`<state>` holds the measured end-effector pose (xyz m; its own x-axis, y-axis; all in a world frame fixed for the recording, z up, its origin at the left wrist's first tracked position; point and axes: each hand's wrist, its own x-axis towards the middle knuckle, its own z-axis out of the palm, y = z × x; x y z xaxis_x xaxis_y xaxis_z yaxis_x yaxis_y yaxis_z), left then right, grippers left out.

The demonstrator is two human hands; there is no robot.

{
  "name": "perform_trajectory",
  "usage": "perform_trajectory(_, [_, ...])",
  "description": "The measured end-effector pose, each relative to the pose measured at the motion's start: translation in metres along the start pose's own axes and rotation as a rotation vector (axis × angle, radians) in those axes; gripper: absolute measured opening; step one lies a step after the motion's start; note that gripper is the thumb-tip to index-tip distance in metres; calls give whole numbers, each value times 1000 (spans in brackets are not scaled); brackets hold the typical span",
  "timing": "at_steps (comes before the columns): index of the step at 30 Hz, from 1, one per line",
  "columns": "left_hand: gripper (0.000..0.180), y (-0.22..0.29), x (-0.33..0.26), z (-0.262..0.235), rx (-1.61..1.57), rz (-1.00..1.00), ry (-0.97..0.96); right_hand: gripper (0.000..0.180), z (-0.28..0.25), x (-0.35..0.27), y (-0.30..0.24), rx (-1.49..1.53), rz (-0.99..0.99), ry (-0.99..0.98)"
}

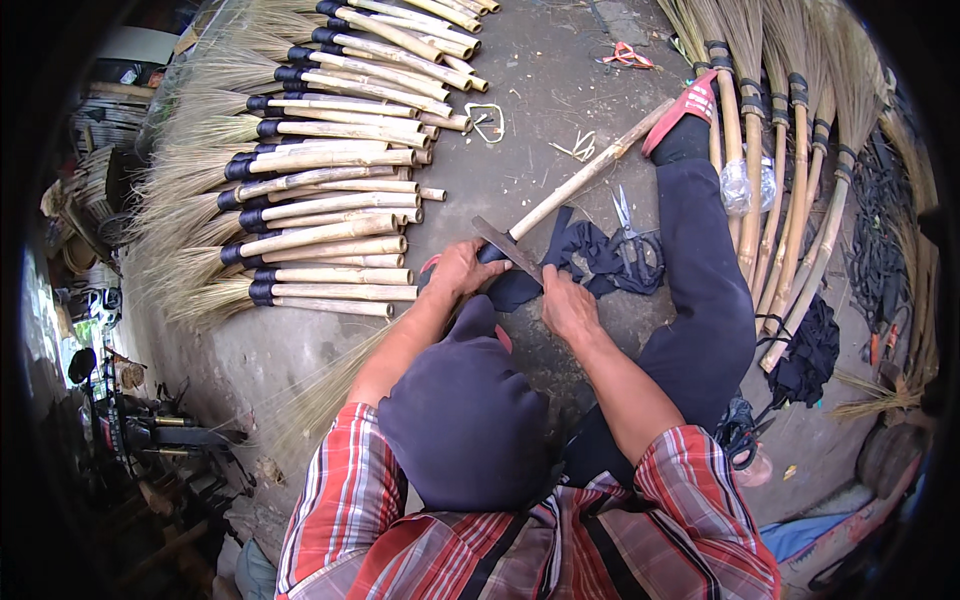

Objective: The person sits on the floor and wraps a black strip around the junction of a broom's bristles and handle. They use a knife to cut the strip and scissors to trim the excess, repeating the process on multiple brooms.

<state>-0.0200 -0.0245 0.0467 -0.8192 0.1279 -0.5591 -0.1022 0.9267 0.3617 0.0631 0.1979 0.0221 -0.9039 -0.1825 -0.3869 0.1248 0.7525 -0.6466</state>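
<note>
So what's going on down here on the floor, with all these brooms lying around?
A person sits on the concrete floor among bamboo-handled grass brooms. The left hand and the right hand press on a strip of dark cloth under a flat blade on a long bamboo handle. Scissors lie just beyond. Finished brooms lie stacked to the left, more to the right.

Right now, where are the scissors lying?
The scissors lie on the concrete floor, on a pile of dark cloth strips, just right of the right hand and beside the outstretched leg.

Red plaid short sleeves, dark trousers, red sandal [683,108]
</note>
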Motion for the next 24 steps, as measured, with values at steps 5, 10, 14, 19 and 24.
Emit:
perform_trajectory(5, [77,-2,-9,5,17,-41,139,20,5,6,5,254,123,177])
perform_trajectory(10, [72,-1,-10,7,72,9,21,21,4,5,10,1,13,-11])
perform_trajectory(14, [71,3,-16,8,61,-40,132,21,6,6,10,205,71,108])
perform_trajectory(19, [64,0,-11,4,64,25,-33,21,6,4,12,45,21,-9])
perform_trajectory(24, [70,-1,-8,6,-150,9,30,19,4,0,10,232,37,112])
